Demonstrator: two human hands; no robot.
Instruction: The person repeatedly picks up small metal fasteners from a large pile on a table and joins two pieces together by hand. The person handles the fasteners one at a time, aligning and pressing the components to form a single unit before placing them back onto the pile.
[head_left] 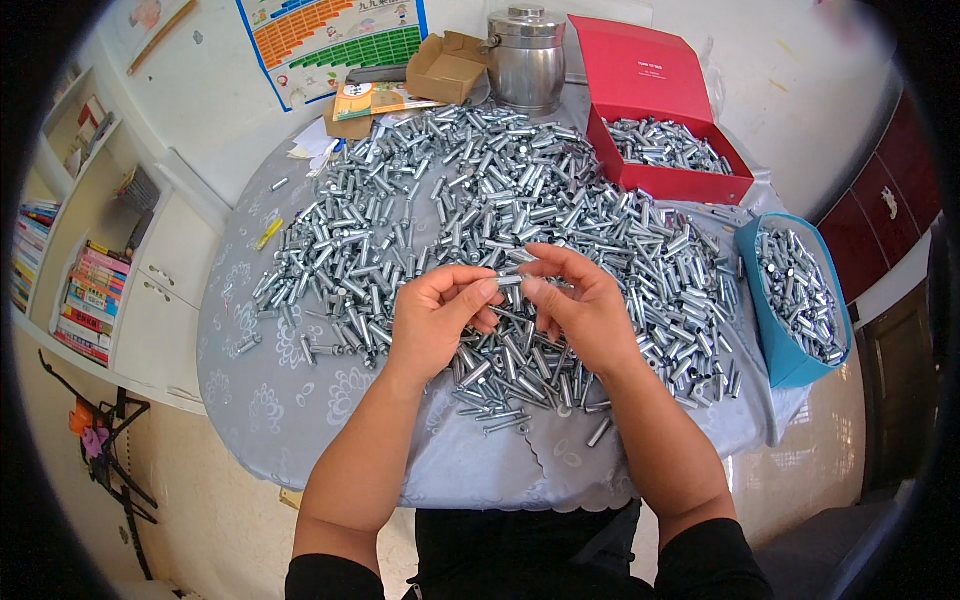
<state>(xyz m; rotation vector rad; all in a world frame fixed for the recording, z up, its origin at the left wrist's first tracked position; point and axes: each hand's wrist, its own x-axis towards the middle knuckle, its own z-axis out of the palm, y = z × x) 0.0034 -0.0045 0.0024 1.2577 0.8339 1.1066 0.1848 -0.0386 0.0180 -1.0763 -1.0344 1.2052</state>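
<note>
Over the middle of the pile, my left hand (430, 315) and my right hand (588, 312) meet fingertip to fingertip. Between them lies a short, shiny metal expansion bolt (510, 281), held about level. The left thumb and fingers pinch one end, and the right thumb and forefinger grip the other. My fingers cover part of it, so its ends are hidden. Beneath and around both hands spreads a heap of loose silver sleeves and bolts (510, 190). Several thin bolts (505, 418) lie at the heap's near edge.
A grey patterned cloth (265, 400) covers the round table. At the right stand an open red box (680, 182) and a blue box (795, 370), both filled with metal parts. A steel pot (527, 60), a cardboard box (447, 68) and a yellow cutter (269, 234) lie farther off.
</note>
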